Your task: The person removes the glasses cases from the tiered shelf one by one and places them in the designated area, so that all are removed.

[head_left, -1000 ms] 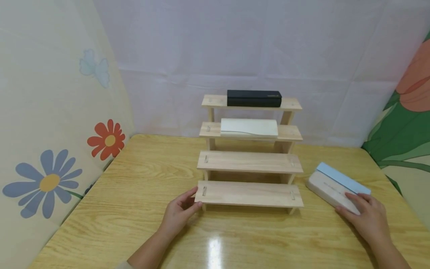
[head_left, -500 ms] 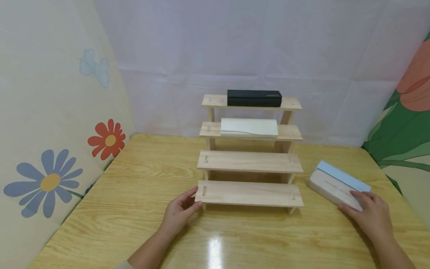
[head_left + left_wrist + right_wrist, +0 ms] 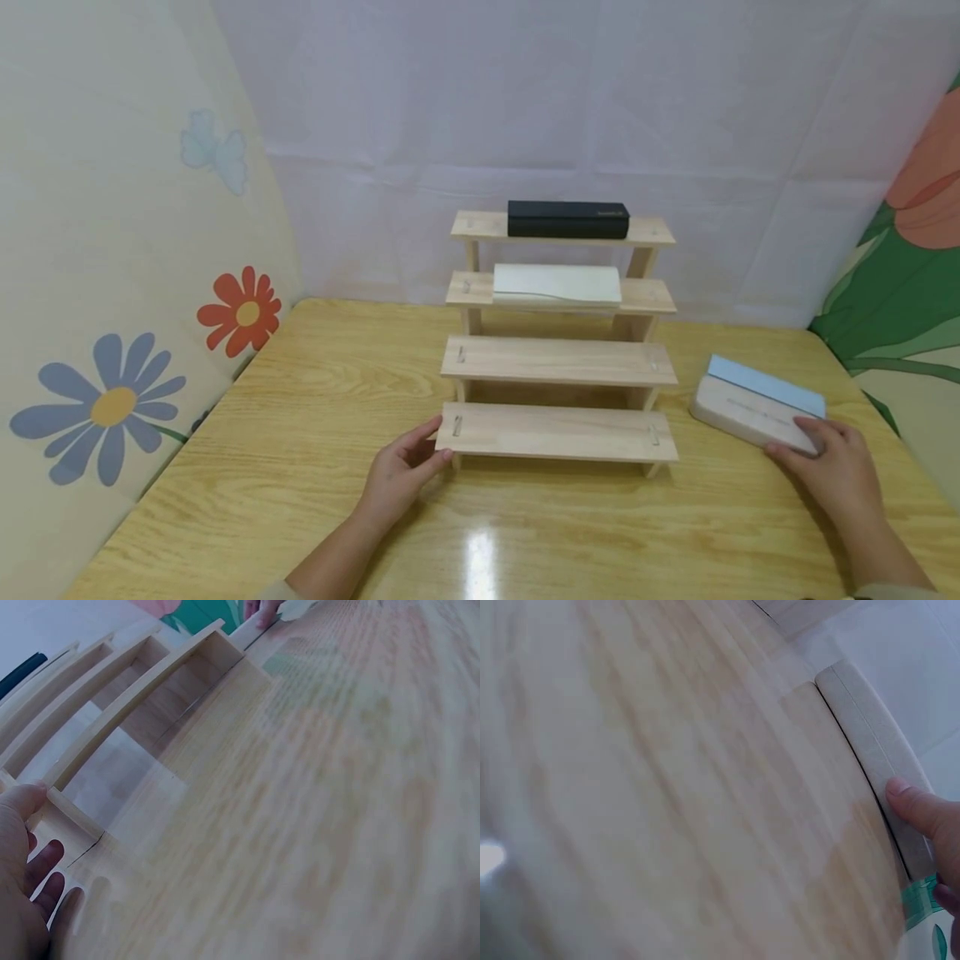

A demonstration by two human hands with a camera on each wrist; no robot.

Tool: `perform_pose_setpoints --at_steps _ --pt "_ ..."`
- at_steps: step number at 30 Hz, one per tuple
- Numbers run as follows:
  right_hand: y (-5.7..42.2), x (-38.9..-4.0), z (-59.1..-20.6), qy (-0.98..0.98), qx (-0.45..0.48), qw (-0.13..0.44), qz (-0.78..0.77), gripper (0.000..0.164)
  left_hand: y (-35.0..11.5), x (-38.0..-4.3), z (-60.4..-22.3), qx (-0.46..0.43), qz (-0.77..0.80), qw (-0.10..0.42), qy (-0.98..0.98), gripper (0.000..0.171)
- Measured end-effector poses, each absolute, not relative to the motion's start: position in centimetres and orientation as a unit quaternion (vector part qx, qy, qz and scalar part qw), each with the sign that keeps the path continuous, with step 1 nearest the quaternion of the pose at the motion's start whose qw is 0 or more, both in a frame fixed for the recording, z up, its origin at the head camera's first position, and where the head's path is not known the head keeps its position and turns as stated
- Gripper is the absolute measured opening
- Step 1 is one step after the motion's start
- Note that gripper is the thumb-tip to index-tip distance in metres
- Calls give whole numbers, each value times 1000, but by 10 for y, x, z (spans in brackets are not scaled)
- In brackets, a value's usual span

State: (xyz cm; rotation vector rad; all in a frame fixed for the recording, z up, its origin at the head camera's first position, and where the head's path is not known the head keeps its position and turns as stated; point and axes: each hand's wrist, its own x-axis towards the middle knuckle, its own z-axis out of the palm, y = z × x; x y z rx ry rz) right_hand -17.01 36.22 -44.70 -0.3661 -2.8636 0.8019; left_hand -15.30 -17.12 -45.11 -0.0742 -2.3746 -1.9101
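Note:
A four-step wooden display rack stands on the table. My left hand holds the left end of its lowest board, thumb at the front corner; in the left wrist view the thumb presses the board's edge. To the right of the rack lies a pale grey glasses case with a light blue strip along its back. My right hand grips the case's right end, thumb on its front side and fingers on top. The right wrist view shows the case down on the table, slightly angled.
On the top step lies a black glasses case, and a white glasses case lies on the step below. A white cloth hangs behind the table. Flower-printed panels border the sides.
My right hand has moved a little right and back, turning the grey case so that it lies closer to parallel with the rack. The left hand and rack have stayed put.

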Motion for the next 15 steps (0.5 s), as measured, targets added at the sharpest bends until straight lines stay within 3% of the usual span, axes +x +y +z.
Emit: perform_pose_setpoints --at_steps 15 --pt "362 -177 -448 -918 -189 52 344 85 -172 -152 -451 -21 -617 50 -785 49"
